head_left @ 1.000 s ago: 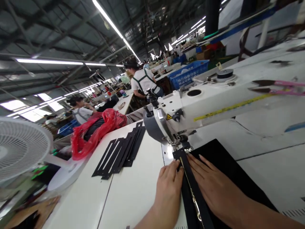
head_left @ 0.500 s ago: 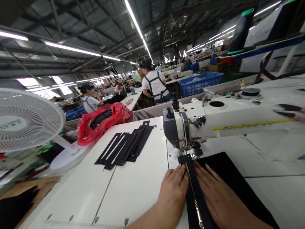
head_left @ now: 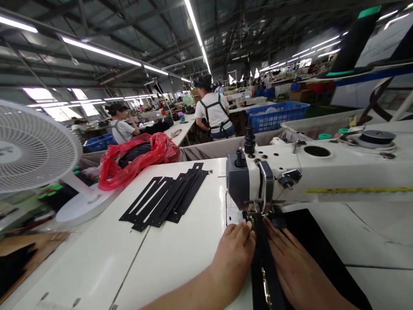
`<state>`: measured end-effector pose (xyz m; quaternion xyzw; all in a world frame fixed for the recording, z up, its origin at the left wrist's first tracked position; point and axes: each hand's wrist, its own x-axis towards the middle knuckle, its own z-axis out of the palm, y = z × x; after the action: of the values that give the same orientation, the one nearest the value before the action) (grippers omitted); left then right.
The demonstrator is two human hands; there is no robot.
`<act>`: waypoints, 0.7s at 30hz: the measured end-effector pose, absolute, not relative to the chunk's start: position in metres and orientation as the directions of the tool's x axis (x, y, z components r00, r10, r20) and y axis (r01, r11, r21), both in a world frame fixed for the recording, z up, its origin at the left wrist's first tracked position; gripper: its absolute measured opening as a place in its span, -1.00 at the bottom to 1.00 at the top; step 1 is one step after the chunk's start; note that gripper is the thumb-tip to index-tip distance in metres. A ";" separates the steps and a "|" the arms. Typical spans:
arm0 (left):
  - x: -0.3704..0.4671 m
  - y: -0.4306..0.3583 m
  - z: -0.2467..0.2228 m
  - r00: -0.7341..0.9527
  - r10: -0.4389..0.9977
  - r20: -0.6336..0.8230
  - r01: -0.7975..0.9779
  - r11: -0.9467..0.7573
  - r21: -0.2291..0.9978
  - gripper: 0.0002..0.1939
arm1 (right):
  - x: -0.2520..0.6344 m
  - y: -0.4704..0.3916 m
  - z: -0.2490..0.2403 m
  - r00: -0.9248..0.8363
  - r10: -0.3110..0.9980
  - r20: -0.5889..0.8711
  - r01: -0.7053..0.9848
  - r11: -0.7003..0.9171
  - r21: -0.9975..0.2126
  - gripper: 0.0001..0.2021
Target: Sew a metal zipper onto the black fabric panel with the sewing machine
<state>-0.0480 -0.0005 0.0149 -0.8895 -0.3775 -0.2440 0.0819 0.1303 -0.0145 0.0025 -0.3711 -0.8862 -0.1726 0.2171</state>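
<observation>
Overhead, lights (head_left: 101, 51); below, zipper (head_left: 265, 284) on tabletop (head_left: 180, 260).

Your two hands (head_left: 232, 258) (head_left: 290, 260) are sharing the foreground with one zipper (head_left: 265, 284), one sewing machine (head_left: 311, 168), one white fan (head_left: 34, 153) and one red bag (head_left: 157, 150).

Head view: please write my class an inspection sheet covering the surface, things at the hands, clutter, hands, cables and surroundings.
Surface: white tabletop, crossed by a dark seam.
Things at the hands: black strip with a metal zipper, far end at the sewing machine; black panel to its right.
Clutter: overlapping slotted black pieces left of the machine; red plastic bag farther left.
Hands: left hand, fingertips at the strip's left side; right hand, fairly flat along its right side.
Cables: none clearly made out.
Surroundings: white fan at left; blue crate and a co-worker beyond.
</observation>
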 end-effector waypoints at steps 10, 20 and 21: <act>-0.050 -0.002 0.011 0.627 0.628 0.462 0.693 -0.720 0.039 -0.73 | 0.133 -0.019 0.001 -0.628 0.613 0.480 0.721 0.691 0.060 -0.39; -0.049 -0.003 0.017 0.631 0.657 0.412 0.694 -0.716 0.079 -0.74 | 0.134 -0.020 0.000 -0.636 0.643 0.427 0.721 0.692 0.032 -0.41; -0.049 -0.003 0.017 0.632 0.655 0.414 0.694 -0.716 0.074 -0.74 | 0.134 -0.020 0.001 -0.633 0.644 0.429 0.722 0.692 0.026 -0.41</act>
<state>-0.0492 -0.0032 0.0171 -0.9020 -0.3741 -0.2103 0.0464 0.1338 -0.0197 0.0011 -0.3801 -0.8983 -0.0980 0.1973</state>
